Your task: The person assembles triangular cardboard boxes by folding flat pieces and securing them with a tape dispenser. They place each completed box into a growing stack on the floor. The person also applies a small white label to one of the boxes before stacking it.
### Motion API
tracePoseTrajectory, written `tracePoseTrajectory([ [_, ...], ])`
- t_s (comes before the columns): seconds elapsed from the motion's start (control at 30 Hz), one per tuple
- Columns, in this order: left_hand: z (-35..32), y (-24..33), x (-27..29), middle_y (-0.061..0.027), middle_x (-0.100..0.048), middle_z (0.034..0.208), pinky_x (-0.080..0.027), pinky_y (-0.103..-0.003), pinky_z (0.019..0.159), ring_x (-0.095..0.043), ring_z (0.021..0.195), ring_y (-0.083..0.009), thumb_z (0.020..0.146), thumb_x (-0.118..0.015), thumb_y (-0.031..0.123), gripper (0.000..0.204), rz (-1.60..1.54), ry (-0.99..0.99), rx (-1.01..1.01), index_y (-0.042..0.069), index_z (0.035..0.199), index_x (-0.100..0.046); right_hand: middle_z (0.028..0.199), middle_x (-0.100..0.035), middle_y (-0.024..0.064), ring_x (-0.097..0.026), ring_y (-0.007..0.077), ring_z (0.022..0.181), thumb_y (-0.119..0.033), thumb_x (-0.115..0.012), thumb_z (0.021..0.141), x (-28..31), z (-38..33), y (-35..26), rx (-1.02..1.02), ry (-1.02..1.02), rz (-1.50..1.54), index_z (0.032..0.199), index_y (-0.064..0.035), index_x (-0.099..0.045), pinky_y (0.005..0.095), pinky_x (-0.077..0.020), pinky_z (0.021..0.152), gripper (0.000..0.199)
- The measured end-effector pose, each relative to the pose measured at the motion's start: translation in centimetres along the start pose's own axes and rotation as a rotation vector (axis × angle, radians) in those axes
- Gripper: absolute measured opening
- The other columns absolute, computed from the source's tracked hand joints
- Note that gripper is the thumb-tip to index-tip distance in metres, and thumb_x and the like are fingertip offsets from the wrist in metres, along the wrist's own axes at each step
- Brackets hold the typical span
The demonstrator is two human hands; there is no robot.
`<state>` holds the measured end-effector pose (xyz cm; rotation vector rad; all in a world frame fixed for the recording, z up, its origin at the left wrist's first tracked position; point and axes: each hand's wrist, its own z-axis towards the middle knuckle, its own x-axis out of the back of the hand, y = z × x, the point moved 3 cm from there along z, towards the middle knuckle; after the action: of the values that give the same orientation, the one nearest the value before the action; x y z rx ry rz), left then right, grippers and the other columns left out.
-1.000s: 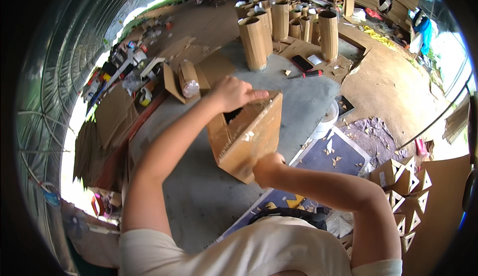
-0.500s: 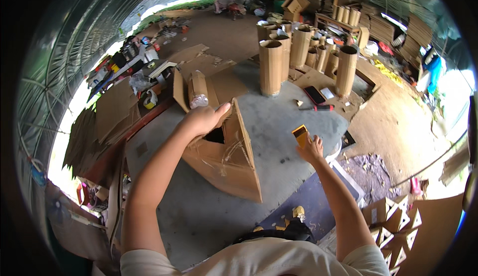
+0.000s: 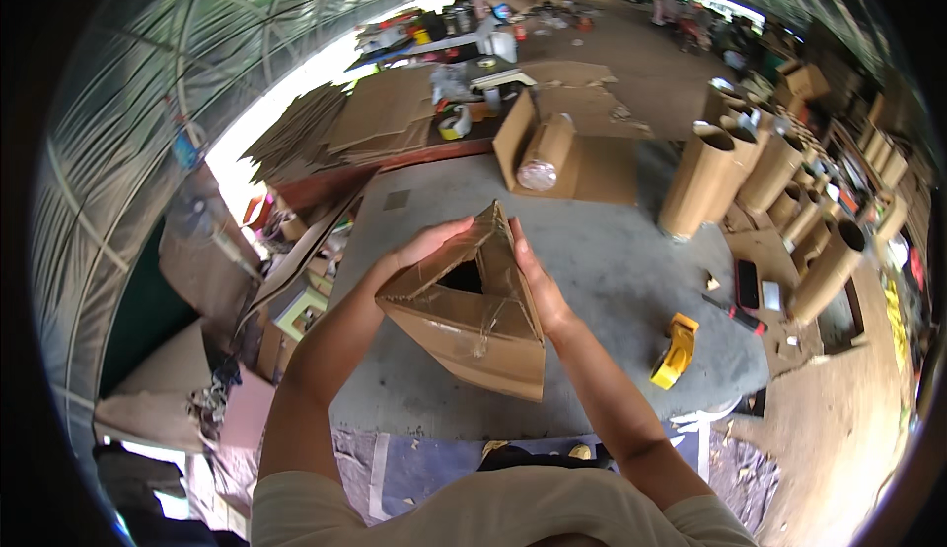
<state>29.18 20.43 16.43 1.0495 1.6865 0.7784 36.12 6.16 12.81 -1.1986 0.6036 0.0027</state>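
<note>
A three-sided cardboard box (image 3: 464, 330) with a triangular opening and clear tape on it stands between my hands over the grey table (image 3: 612, 350). My left hand (image 3: 434, 246) lies along its left side, and my right hand (image 3: 538, 281) presses flat on its right side; together they hold it. A yellow tape dispenser (image 3: 676, 352) rests on the table to the right of my right arm. Farther off, a cardboard tube (image 3: 546, 152) with a shiny end lies on a folded cardboard sheet (image 3: 604, 167).
Several upright cardboard tubes (image 3: 698, 182) stand at the table's far right. Near them lie a phone (image 3: 747, 284) and a red-and-black knife (image 3: 740, 316). Stacked cardboard sheets (image 3: 380, 113) and a tape roll (image 3: 455, 123) are at the far left.
My right hand has put the tape dispenser on the table and moved left to the box. My left hand has shifted onto the box's left side. The view has turned left.
</note>
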Motion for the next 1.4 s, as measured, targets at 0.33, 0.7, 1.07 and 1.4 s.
tracePoseTrajectory([
  [0.33,-2.8,-3.0,-0.8,-0.0066,-0.053,0.115,-0.037,-0.031,0.093,-0.05,0.105,-0.018,0.091,-0.038,0.038,0.045,-0.611,-0.105,-0.152,0.005,0.12,-0.047,0.142,-0.017,0.012,-0.02,0.024,0.129,-0.062,-0.032,0.083,-0.3,0.7,2.7,-0.188,-0.164,0.177,0.139,-0.0092,-0.004,0.0337,-0.0215,0.104,0.082],
  [0.7,0.0,-11.4,7.3,-0.0084,-0.051,0.119,-0.037,-0.037,0.094,-0.046,0.111,-0.0211,0.087,-0.037,0.051,0.058,-0.3,0.141,-0.29,0.006,0.123,-0.044,0.137,-0.029,0.0116,-0.028,0.0205,0.126,-0.051,-0.034,0.089,5.2,-2.7,8.3,-0.445,0.088,-0.01,0.133,-0.0024,-0.028,0.0332,-0.0218,0.104,0.066],
  [1.07,-2.4,-17.5,9.1,-0.0047,-0.052,0.115,-0.042,-0.034,0.086,-0.051,0.103,-0.0177,0.089,-0.041,0.04,0.047,-0.068,0.037,-0.468,0.006,0.122,-0.045,0.107,-0.053,0.0157,-0.042,0.0287,0.107,-0.042,-0.065,0.069,-8.6,-3.5,-7.9,0.298,-0.381,-1.737,0.118,0.0043,-0.045,0.0368,-0.0301,0.096,0.07],
  [1.4,-9.0,-6.6,4.3,-0.0093,-0.034,0.135,-0.013,-0.037,0.106,-0.022,0.13,-0.0226,0.086,-0.034,0.054,0.069,0.218,0.231,-0.932,0.003,0.132,-0.03,0.093,-0.056,0.0164,-0.049,0.0302,0.101,-0.047,-0.067,0.065,-9.4,-1.8,-5.6,0.483,-0.33,-1.899,0.094,0.0022,-0.055,0.0396,-0.0395,0.088,0.058],
])
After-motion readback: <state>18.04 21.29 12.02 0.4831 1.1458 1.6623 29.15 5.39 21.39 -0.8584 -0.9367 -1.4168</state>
